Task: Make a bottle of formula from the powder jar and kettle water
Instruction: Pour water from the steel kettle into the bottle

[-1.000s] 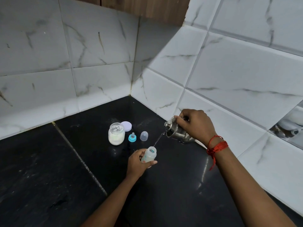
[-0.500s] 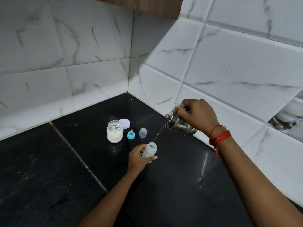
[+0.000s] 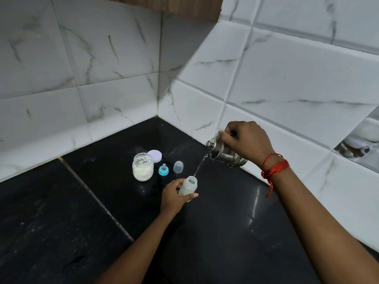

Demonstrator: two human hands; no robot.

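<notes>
Still, the kettle (image 3: pixel 225 153) keeps pouring water (image 3: pixel 200 167) into the bottle (image 3: pixel 188 187).

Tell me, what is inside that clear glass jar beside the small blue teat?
The clear glass jar holds white powder in its lower part. Something silvery glints at its mouth, too small to identify; it hides the powder's surface.

No text, number or brand is legible anywhere; the bottle (image 3: pixel 189 185) carries faint coloured print on its side, too small and blurred to read as letters or figures.
</notes>
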